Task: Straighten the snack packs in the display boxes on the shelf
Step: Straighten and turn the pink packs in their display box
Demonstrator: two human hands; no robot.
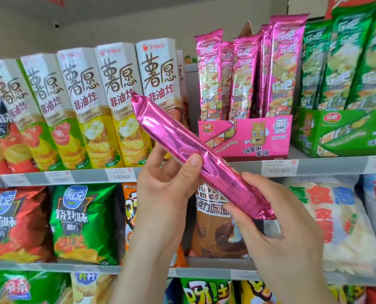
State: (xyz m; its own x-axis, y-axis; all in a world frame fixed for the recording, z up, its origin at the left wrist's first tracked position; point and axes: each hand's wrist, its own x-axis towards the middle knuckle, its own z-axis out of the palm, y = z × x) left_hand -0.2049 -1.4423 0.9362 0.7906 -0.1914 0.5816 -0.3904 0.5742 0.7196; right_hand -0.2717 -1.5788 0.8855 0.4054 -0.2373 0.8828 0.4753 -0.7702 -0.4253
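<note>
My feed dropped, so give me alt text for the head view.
Both hands hold one pink snack pack diagonally before the shelf: the left hand grips its middle, the right hand its lower end. Behind, a pink display box holds similar packs upright.

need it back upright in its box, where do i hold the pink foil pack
Probably around its rounded middle, fingers wrapping from the side as the left hand does, not the crimped ends. The pink foil pack is long, narrow and slanted, so a mid-body grip lets it turn upright; the right hand on the lower end would block entry into the pink display box.
</note>
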